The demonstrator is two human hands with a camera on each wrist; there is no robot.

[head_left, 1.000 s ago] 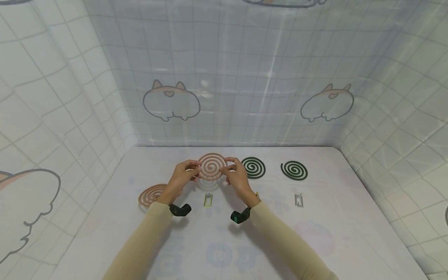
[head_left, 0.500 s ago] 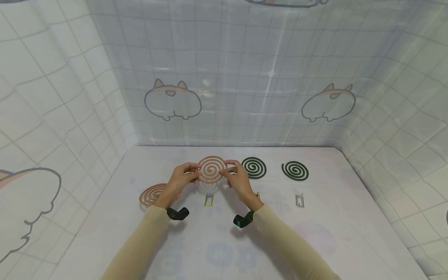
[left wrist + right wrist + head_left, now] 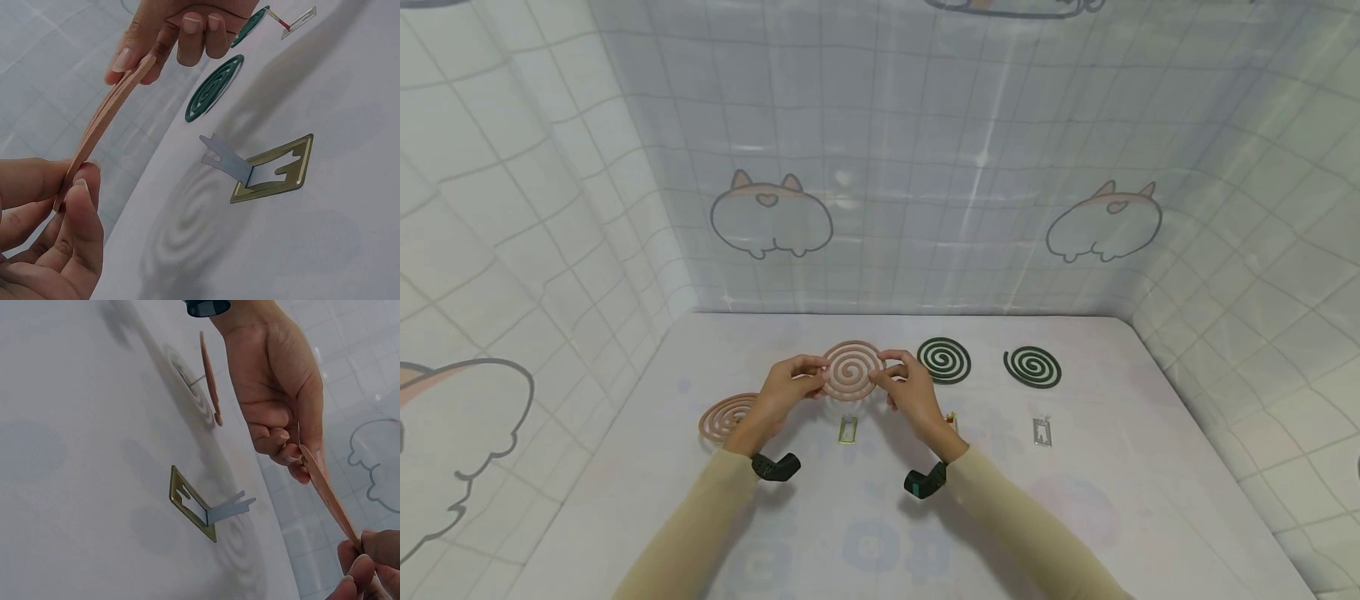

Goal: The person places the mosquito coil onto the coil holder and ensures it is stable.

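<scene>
The white counter point(image 3: 850, 508) carried one green coil point(image 3: 943, 360) flat near its back edge, another green coil point(image 3: 1032, 367) farther right, a gold stand point(image 3: 269, 190) centrally, a silver stand point(image 3: 1042, 432) at right, and a support point(image 3: 198, 380) beneath a brown coil point(image 3: 725, 417).

We note that the held brown coil point(image 3: 852, 370) has shifted toward the front edge of the worktop point(image 3: 1150, 467), narrowing its apparent gap to the gold stand point(image 3: 847, 430). The left hand point(image 3: 790, 383) and right hand point(image 3: 911, 387) have travelled with it. We find the dark wrist cameras point(image 3: 777, 467) farther apart and nearer that edge.
</scene>
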